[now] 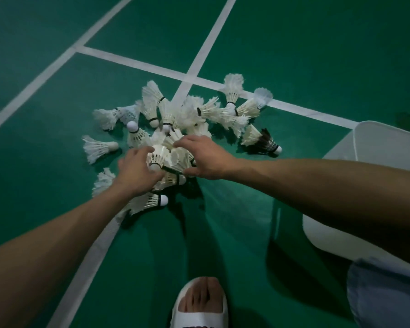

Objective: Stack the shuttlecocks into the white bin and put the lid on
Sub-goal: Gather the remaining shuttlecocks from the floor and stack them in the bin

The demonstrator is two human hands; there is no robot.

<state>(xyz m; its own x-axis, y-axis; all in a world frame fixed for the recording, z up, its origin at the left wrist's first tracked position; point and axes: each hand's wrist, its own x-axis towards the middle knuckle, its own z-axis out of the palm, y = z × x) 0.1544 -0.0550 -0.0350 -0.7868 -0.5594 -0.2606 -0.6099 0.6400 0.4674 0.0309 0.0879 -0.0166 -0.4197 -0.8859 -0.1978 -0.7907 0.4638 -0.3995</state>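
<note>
Fingers [149, 150] of both hands curl round a small clump of shuttlecocks [171, 158].

Left hand [137, 171] and right hand [204, 159] grip that clump from opposite sides, at the near edge of the shuttlecock pile [189, 114] on the green court floor [294, 55]. Right of the pile stands the white bin [388, 143], its lid [322, 230] lying nearer the person. Nearest, below the pile, a white slipper [199, 304].
</note>
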